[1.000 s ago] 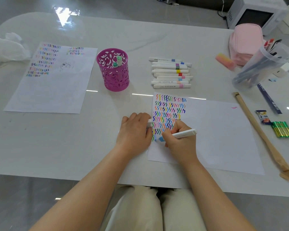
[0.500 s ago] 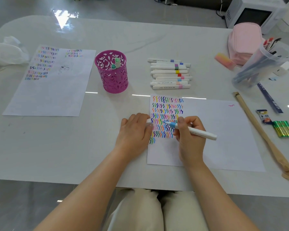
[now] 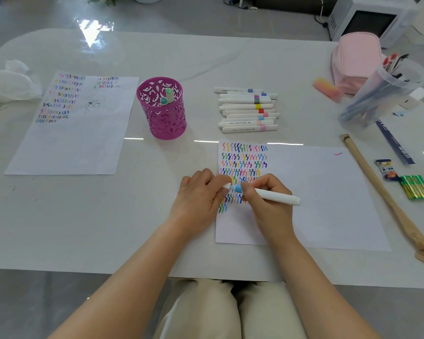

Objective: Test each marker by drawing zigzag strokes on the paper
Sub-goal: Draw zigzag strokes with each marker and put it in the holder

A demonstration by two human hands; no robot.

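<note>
- Head view (the only view supplied): a person sat at a pale table [image 3: 108,216] with both forearms reaching over its near edge.
- The right hand [image 3: 267,204] had its fingers curled round the white barrel of a marker [image 3: 272,196], gripping it close to the blue end.
- The marker lay nearly level over the lower left part of the paper [image 3: 328,204], blue end pointing toward the left hand, rear end pointing right.
- The left hand [image 3: 198,194] rested at the paper's left edge, fingers bent, pinching a small white cap [image 3: 227,185] that met the marker's blue end (whether the cap was seated could not be told).
- Rows of coloured zigzag strokes [image 3: 245,162] filled the paper's upper left corner and ran down beneath both hands; the rest of the sheet was almost blank.
- A row of markers [image 3: 247,111] lay side by side beyond the paper, well apart from the hands.
- A purple pen cup [image 3: 162,111] stood left of that row, upright, with two green-tipped markers inside.
- A second sheet [image 3: 78,133] with strokes lay at far left.
- A pack of green batteries [image 3: 416,187] and a long wooden stick [image 3: 382,192] lay right of the paper.
</note>
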